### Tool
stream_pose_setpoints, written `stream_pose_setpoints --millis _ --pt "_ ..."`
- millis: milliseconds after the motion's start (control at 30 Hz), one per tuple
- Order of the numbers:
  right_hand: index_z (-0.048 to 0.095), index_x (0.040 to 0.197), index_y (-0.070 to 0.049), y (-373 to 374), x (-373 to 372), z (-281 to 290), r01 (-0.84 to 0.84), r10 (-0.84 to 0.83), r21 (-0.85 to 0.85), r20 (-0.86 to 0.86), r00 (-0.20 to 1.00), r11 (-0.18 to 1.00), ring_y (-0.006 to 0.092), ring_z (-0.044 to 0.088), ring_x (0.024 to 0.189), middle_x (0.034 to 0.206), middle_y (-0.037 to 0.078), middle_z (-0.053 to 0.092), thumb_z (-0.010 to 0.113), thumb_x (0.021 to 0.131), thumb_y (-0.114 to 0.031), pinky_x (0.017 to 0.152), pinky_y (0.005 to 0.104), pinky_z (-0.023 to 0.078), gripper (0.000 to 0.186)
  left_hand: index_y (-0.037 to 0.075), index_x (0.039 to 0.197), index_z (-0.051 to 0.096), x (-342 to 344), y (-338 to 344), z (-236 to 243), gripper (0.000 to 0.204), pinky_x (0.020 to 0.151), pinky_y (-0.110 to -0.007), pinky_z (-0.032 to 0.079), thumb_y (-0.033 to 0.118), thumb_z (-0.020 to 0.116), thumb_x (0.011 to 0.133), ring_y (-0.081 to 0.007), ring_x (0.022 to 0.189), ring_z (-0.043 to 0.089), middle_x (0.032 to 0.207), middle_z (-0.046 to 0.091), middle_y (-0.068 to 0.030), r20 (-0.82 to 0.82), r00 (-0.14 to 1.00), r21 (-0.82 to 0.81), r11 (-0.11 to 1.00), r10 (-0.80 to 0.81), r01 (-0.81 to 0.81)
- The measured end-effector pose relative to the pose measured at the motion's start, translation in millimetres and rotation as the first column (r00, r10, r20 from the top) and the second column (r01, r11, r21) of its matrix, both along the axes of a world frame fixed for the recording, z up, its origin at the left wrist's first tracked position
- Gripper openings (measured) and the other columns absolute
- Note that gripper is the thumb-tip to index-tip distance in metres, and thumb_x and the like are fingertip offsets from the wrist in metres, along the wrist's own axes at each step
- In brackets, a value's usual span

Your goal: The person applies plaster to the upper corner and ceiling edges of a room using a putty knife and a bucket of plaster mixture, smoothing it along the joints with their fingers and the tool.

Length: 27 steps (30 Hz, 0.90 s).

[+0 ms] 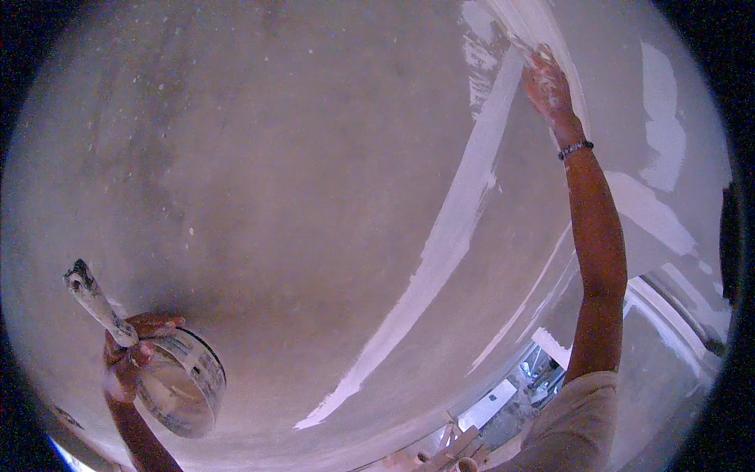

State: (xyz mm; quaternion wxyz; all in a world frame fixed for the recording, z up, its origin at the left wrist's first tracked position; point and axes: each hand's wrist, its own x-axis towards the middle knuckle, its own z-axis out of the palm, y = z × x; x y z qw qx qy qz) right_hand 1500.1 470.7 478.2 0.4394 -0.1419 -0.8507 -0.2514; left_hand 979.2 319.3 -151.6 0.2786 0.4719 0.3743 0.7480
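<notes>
My left hand is at the lower left, closed on the rim of a round, clear-walled tub with pale residue inside. A putty-stained tool handle sticks up from the same grip; its working end is hidden. Far up at the right, my right hand, smeared with white compound, is closed on what looks like a putty knife. That blade lies against the grey surface, where a long white compound strip meets wet, streaked compound. A beaded bracelet circles my right wrist.
More white patches mark the surface at the far right. A raised, pale-edged frame or trim runs below them. Past the lower edge lie a white panel, cluttered debris and brown tube-like pieces.
</notes>
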Motion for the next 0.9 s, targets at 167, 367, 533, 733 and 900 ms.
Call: stream_pose_setpoints --millis 167,367,533,733,900 --pt "0.051 0.124 -0.009 6 18 13 0.676 -0.721 0.526 -0.160 0.675 0.516 0.0196 0.054 0.109 0.128 0.012 0.052 0.055 0.086 -0.013 0.092 0.0275 0.045 0.039 0.006 0.118 0.046 -3 5 -8 0.053 0.076 -0.030 0.045 0.024 0.069 0.073 -0.0173 0.086 0.057 0.101 0.062 -0.0054 -0.130 0.978 -0.042 0.985 0.161 -0.168" --pt "0.052 0.125 -0.017 26 92 11 0.369 -0.358 0.125 -0.100 0.928 0.921 0.0292 0.061 0.090 0.121 0.011 0.057 0.064 0.078 -0.018 0.085 0.0378 0.049 0.049 0.004 0.114 0.050 8 -2 1 0.044 0.077 -0.030 0.046 0.024 0.063 0.077 -0.0187 0.089 0.058 0.102 0.063 -0.0082 0.005 1.000 -0.027 1.000 0.008 -0.008" --pt "0.061 0.110 -0.012 10 60 -31 0.684 -0.677 0.546 -0.261 0.688 0.484 0.0284 0.060 0.094 0.110 0.011 0.060 0.061 0.081 -0.026 0.085 0.0397 0.048 0.033 0.002 0.113 0.052 10 -7 27 0.037 0.079 -0.031 0.046 0.021 0.059 0.082 -0.0208 0.095 0.059 0.106 0.063 -0.0113 -0.085 0.987 -0.020 0.990 -0.139 0.138" --pt "0.058 0.118 -0.010 4 -13 -17 0.823 -0.778 -0.037 -0.353 0.519 0.566 0.0323 0.053 0.112 0.123 0.016 0.054 0.050 0.084 -0.043 0.096 0.0471 0.041 0.048 0.000 0.112 0.051 21 -16 56 0.030 0.083 -0.034 0.046 0.009 0.056 0.084 -0.0229 0.100 0.058 0.110 0.062 -0.0137 -0.062 0.975 0.014 0.977 -0.213 0.215" --pt "0.051 0.123 -0.011 46 -69 -1 0.682 -0.542 0.243 -0.452 0.709 0.689 0.0293 0.047 0.120 0.129 0.012 0.050 0.036 0.089 -0.045 0.102 0.0417 0.035 0.051 0.000 0.111 0.054 16 -23 73 0.027 0.084 -0.035 0.046 0.003 0.055 0.084 -0.0233 0.099 0.059 0.111 0.062 -0.0138 -0.099 0.947 -0.013 0.952 -0.305 0.306"
